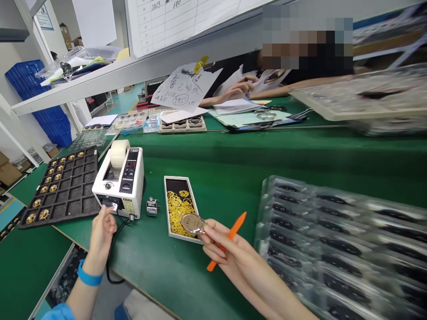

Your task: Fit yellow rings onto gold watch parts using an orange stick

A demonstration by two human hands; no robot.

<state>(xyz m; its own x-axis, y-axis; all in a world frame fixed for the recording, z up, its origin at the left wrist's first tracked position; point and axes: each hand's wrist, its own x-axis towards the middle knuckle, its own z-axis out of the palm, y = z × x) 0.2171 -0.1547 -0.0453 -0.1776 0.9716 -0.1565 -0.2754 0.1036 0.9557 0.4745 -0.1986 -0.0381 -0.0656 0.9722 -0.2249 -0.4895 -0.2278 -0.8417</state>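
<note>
While the right hand's [235, 254] grip pinches an oval disc [192, 223] between thumb and fingers, an orange stick [237, 225] lies across the same fingers. The disc is held above the near end of the white box [176, 182]. The left hand [102, 231] reaches to the front of the tape machine [116, 189], index finger at its outlet; whether that grip holds anything, I cannot tell. On the right of the green bench [153, 262], stacked clear trays [267, 192] carry dark pieces [340, 246] in rows, blurred. The box, black inside, holds a loose heap of yellow pieces [180, 206]. Between box and machine sits a small counter [152, 207]. The machine carries a tape roll [119, 153] on top. Left of it, the black tray [73, 191] has gold pieces [37, 203] in some cells, others bare. Farther back, a beige tray [183, 130] holds items too small to tell, near a co-worker's hand [238, 90] and papers [187, 89]. Blue crates [56, 120] stand at far left.
</note>
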